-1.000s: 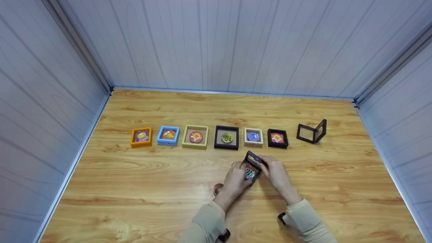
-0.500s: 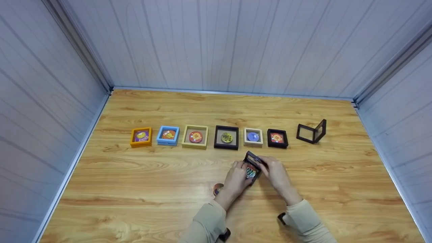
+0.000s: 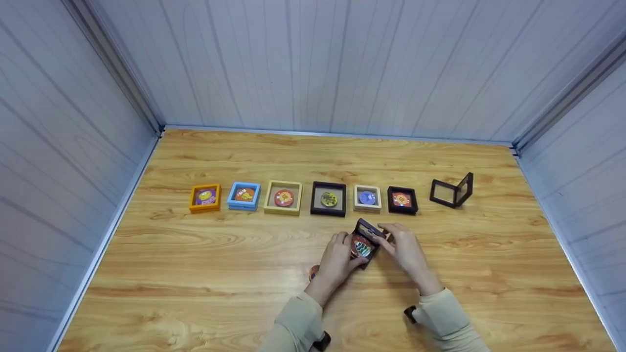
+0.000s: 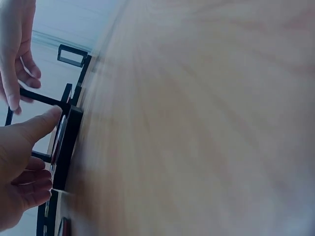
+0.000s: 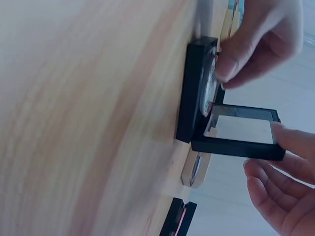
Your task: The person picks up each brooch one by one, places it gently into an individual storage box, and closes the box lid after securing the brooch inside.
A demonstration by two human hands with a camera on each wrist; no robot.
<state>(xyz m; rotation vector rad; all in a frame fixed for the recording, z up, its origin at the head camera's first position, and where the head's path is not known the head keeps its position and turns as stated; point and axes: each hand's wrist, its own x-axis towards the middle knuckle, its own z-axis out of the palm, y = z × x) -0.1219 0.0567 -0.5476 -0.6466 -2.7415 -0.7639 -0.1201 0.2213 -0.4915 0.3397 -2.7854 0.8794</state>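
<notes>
A small black display frame (image 3: 373,253) lies unfolded on the table, its clear-windowed lid (image 5: 243,129) raised at a steep angle to the base. A round, shiny red and green badge (image 3: 361,248) rests in the base. My left hand (image 3: 336,258) grips the base, thumb at its near edge and fingers at the left side. With thumb and fingers, my right hand (image 3: 407,248) pinches the outer edge of the lid. Beside my left wrist lies a second round badge (image 3: 313,272), partly hidden by that hand.
Behind the hands runs a row of closed frames with round badges inside: orange (image 3: 205,210), light blue (image 3: 243,207), yellow (image 3: 282,212), large black (image 3: 328,213), cream (image 3: 367,209) and small black (image 3: 402,211). An unfolded black frame (image 3: 456,201) stands far right. Pale panels (image 3: 313,63) enclose the table.
My left fingers have drawn back to the left off the badge, so more of it shows. The right hand has shifted slightly right on the lid. The frame stays in place.
</notes>
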